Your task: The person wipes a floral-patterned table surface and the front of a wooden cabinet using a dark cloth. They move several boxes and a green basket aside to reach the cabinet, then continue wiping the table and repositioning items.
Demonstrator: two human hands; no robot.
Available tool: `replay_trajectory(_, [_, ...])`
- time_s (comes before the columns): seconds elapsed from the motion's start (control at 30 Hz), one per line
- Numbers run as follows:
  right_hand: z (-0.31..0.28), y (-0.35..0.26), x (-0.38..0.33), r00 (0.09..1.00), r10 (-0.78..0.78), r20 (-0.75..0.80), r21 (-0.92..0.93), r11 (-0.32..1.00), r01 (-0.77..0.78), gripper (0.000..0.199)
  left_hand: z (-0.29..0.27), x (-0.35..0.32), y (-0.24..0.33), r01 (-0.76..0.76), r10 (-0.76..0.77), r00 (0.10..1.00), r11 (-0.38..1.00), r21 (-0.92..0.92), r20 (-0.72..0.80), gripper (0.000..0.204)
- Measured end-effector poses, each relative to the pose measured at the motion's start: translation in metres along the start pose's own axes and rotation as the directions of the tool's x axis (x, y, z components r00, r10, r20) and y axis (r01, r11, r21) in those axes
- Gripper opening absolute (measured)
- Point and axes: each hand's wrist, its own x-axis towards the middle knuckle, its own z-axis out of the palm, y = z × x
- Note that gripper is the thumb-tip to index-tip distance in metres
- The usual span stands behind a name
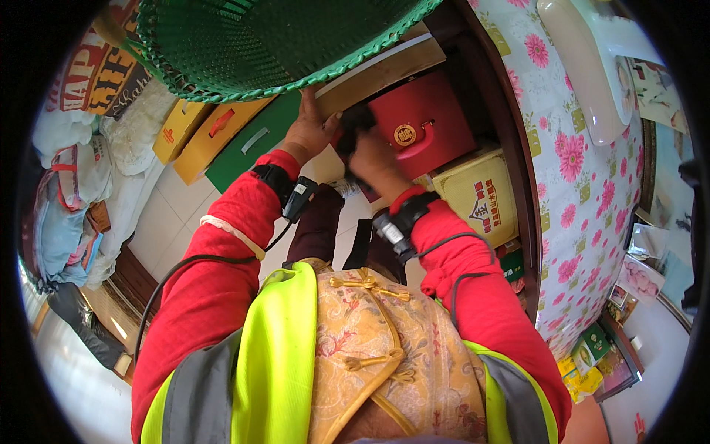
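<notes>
My left hand (309,135) is at the left end of a long beige board (384,72), its fingers and thumb around that end. Beside it, my right hand (376,161) is blurred by motion and closed on a bunched dark cloth (356,122), close to the board's lower edge. Just right of the cloth stands a red box (414,111) with a pink handle and a gold round emblem. A green woven plastic basket (274,52) hangs over the top of the view and hides part of what lies behind it.
Green (248,144) and yellow gift boxes (214,137) stand to the left. A cream carton (477,196) sits under the table at right. A flowered tablecloth (569,214) covers that table, with a white plastic chair (584,81) beyond. Clothes (89,185) are piled at far left.
</notes>
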Motion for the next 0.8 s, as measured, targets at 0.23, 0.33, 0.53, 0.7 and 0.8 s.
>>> replay_trajectory(0.23, [-0.039,0.029,0.028,0.982,0.182,-0.045,0.054,0.982,-0.179,0.048,0.005,0.002,-0.011,-0.048,0.049,0.999,0.998,0.049,-0.009,0.097])
replay_trajectory(0.33, [0.009,-0.001,-0.001,0.996,-0.003,0.087,-0.154,0.988,0.016,0.044,0.004,0.003,-0.010,-0.001,0.000,1.000,1.000,0.030,0.029,0.099])
replay_trajectory(0.53, [0.047,0.023,-0.058,0.978,-0.203,-0.057,-0.079,0.977,0.198,0.043,0.001,0.003,-0.004,-0.055,0.054,0.998,0.997,0.051,0.010,0.099])
replay_trajectory(0.7, [0.022,0.100,-0.092,0.979,-0.201,-0.019,-0.207,0.959,0.193,0.050,-0.001,0.002,-0.002,-0.038,0.037,0.999,0.997,0.067,0.023,0.099])
replay_trajectory(0.8, [0.002,0.136,-0.095,1.000,-0.012,-0.012,-0.223,0.975,0.009,0.052,-0.002,-0.001,-0.001,0.041,-0.042,0.996,0.999,0.024,0.074,0.097])
